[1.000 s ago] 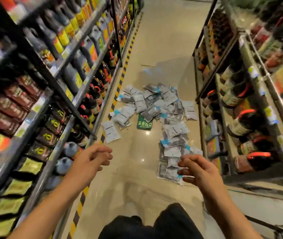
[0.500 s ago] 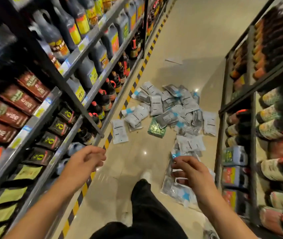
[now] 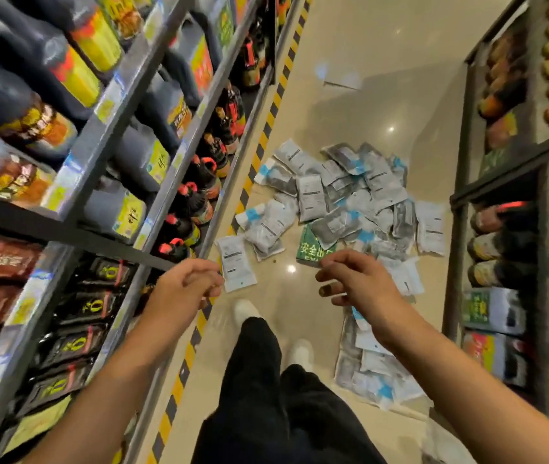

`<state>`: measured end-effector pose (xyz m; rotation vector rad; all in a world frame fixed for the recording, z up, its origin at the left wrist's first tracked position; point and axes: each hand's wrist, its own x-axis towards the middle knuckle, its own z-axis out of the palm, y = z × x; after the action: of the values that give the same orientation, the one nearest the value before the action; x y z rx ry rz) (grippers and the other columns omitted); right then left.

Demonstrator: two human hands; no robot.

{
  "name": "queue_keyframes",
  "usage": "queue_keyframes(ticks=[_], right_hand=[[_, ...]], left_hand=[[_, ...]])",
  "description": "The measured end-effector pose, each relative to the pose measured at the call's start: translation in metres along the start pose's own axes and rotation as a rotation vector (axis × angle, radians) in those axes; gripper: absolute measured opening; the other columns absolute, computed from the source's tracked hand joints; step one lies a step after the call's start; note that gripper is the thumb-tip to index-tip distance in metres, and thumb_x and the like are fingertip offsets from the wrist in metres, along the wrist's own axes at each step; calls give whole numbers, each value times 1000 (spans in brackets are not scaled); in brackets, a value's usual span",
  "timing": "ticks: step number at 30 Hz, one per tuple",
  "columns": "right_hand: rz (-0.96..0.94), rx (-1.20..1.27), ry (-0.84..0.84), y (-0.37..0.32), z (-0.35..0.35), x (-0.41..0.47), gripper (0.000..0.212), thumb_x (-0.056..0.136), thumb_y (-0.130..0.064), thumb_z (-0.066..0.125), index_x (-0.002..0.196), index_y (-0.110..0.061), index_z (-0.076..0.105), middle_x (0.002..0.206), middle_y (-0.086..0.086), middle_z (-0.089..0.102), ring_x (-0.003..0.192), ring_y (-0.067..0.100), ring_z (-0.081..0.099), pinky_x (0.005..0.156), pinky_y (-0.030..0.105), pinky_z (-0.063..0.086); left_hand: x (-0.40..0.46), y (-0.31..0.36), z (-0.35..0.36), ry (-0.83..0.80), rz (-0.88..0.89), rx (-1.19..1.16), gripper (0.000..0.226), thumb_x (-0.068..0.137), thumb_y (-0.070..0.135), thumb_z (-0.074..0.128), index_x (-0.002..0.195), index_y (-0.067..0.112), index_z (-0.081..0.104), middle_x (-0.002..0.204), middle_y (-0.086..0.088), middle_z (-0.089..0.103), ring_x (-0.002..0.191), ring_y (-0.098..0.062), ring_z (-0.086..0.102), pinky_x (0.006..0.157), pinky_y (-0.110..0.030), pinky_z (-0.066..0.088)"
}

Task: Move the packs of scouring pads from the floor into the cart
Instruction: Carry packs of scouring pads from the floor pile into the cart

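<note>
Packs of scouring pads (image 3: 343,199) lay heaped on the aisle floor (image 3: 366,105), far of both hands, over a green exit sign (image 3: 310,247). Left hand (image 3: 182,289) and right hand (image 3: 356,283) hovered apart, fingers loosely curled, holding nothing. Bottle shelves (image 3: 105,135) stood left.

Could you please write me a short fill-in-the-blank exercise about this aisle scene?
1. The packs lie scattered on the ____.
2. Both the left hand and the right hand hold ____.
3. The sign half under the packs is coloured ____.
4. The single pack nearest the left hand lies beside the striped yellow and ____ tape.

Missing words: floor; nothing; green; black
</note>
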<state>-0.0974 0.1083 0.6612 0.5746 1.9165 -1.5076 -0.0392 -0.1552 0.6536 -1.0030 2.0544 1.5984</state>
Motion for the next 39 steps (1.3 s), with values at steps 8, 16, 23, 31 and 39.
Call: queue_keyframes(ticks=[8, 16, 23, 31, 39], right_hand=[[144, 68, 79, 39, 41, 166, 10, 101, -15, 63, 101, -18, 73, 100, 9, 79, 75, 19, 72, 70, 33, 51], [207, 65, -30, 154, 113, 392, 23, 100, -29, 67, 122, -22, 66, 112, 3, 74, 91, 22, 75, 77, 35, 55], [364, 152, -37, 248, 157, 568, 55, 95, -46, 73, 141, -20, 55, 119, -2, 66, 108, 24, 71, 84, 38, 59], [408, 142, 106, 306, 169, 679, 91, 85, -55, 80, 156, -15, 40, 145, 5, 53, 123, 26, 59, 98, 43, 54], [439, 226, 119, 313, 194, 713, 59, 85, -45, 84, 127, -10, 64, 111, 8, 77, 85, 19, 73, 48, 22, 51]], left_hand=[[181, -55, 38, -38, -192, 32, 12, 100, 7, 64, 100, 15, 73, 97, -10, 79, 79, -19, 72, 70, -32, 49], [397, -168, 120, -42, -195, 41, 14, 98, 13, 67, 110, 18, 70, 101, -4, 75, 94, -20, 69, 78, -32, 51], [539, -324, 166, 110, -280, 47, 34, 61, 39, 77, 92, 37, 64, 109, -4, 70, 101, -33, 68, 91, -49, 57], [599, -384, 156, 201, -311, 223, 76, 89, 26, 80, 154, 21, 40, 151, -7, 52, 130, -33, 57, 95, -46, 49], [637, -449, 171, 261, -486, 63, 102, 50, 58, 89, 139, 28, 46, 125, 2, 70, 108, -26, 70, 93, -51, 59]])
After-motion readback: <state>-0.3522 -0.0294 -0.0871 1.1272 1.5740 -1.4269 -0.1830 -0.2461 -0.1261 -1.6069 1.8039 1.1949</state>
